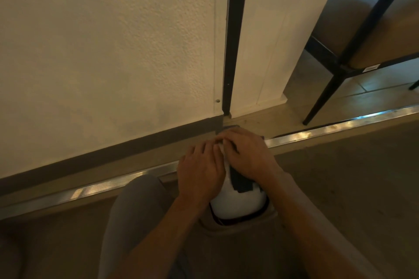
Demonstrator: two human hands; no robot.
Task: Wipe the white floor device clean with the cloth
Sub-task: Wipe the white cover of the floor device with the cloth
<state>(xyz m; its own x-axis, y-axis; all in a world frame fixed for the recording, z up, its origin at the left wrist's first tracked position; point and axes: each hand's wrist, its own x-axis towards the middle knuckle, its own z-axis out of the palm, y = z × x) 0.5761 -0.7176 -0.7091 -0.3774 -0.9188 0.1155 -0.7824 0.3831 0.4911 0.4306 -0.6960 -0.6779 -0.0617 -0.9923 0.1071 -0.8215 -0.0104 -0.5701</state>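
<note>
Under both hands, low against the wall (102, 41), sits the white floor device (238, 205), its rounded shell showing just below the wrists and a dark band along its near edge. The left hand (200, 171) lies flat on the device's left shoulder, fingers straight and spread, gripping nothing, while the right hand (246, 153) presses the dark cloth (241, 181) onto the top, fingers bent over it, a flap of cloth trailing out beneath the palm. Just beyond the fingertips runs a metal floor strip (328, 128), and a grey-trousered knee (138, 199) sits left of the left forearm.
</note>
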